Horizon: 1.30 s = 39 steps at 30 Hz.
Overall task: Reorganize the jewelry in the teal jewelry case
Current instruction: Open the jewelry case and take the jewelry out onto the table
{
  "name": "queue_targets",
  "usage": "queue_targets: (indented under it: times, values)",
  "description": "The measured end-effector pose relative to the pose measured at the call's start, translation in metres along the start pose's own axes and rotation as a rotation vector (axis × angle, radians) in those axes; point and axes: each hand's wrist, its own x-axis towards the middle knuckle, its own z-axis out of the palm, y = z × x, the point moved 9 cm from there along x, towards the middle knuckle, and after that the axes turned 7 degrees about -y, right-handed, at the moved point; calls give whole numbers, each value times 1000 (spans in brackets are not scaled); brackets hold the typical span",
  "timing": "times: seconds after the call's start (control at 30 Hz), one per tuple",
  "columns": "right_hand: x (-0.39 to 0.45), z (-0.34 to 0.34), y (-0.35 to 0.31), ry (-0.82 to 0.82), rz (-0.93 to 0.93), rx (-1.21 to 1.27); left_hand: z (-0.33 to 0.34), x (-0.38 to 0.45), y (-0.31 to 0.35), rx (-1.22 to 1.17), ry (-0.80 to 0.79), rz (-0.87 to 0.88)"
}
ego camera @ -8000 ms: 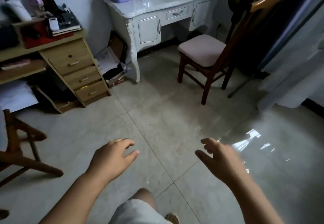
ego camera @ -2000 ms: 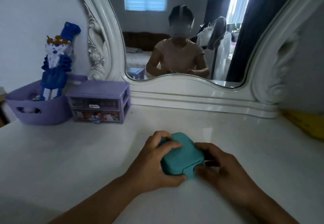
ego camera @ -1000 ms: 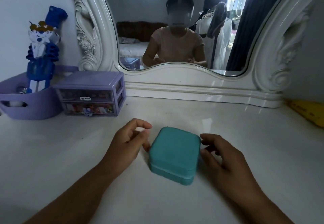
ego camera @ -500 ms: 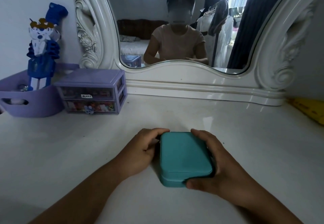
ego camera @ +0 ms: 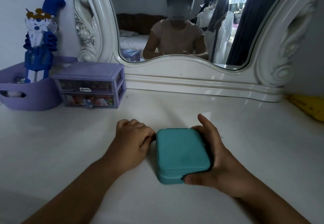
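On the white vanity top point(ego camera: 245, 136) in front of you, the teal jewelry case point(ego camera: 182, 153) lies flat with its lid closed. Your right hand point(ego camera: 215, 160) grips its right side, thumb curled round the near corner, fingers along the far edge. Your left hand point(ego camera: 133, 141) rests beside the case, fingers curled against its left wall. Behind, left, stand a purple mini drawer unit point(ego camera: 91, 85) and a purple basket point(ego camera: 29, 94) before the mirror point(ego camera: 184, 30).

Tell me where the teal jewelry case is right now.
In the head view the teal jewelry case lies closed on the white vanity top, low and centre, between the left hand at its left edge and the right hand gripping its right side.
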Motion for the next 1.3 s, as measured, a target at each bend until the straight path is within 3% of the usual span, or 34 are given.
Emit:
queue_targets:
  times: [0.23,0.47,0.63,0.67,0.8,0.87,0.97,1.1,1.3]
  values:
    - [2,-28,7,281,33,-92,-1,-20,40,-22,-6,199]
    - [3,-26,2,303,-6,-304,13,-22,59,-212,-101,285]
    - [1,-26,3,285,-7,-311,-9,-15,41,-394,16,195]
    - [1,-27,2,272,-14,-268,-7,-9,35,-417,-37,152]
    - [0,-25,6,162,15,-80,30,10,23,-597,-518,-27]
    - [-1,-23,9,132,38,-45,40,14,30,-778,-576,-28]
    - [-4,-25,6,185,35,-108,42,21,25,-779,-423,-77]
    - [-12,-35,-4,385,7,-267,30,23,10,-656,-185,-210]
    - [-14,-41,-17,537,-129,-594,22,19,13,-603,-109,-276]
